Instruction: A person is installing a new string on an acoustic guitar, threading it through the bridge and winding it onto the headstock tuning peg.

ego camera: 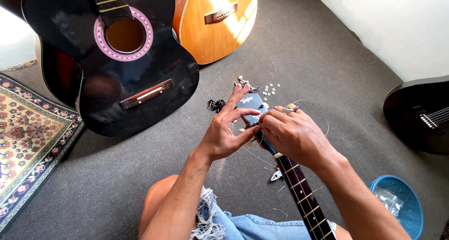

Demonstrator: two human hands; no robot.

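Three guitars (112, 57) (grey carpet (304, 48) beneath)

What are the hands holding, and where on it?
Both hands grip a guitar at its headstock: left hand on its left edge, right hand just below, over the nut.

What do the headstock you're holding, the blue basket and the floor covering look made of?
Headstock: glossy dark lacquer, probably over wood; it reflects light. Blue basket: looks like moulded plastic, with a fine slotted wall. Floor covering: grey, matte, ribbed, apparently low-pile carpet.
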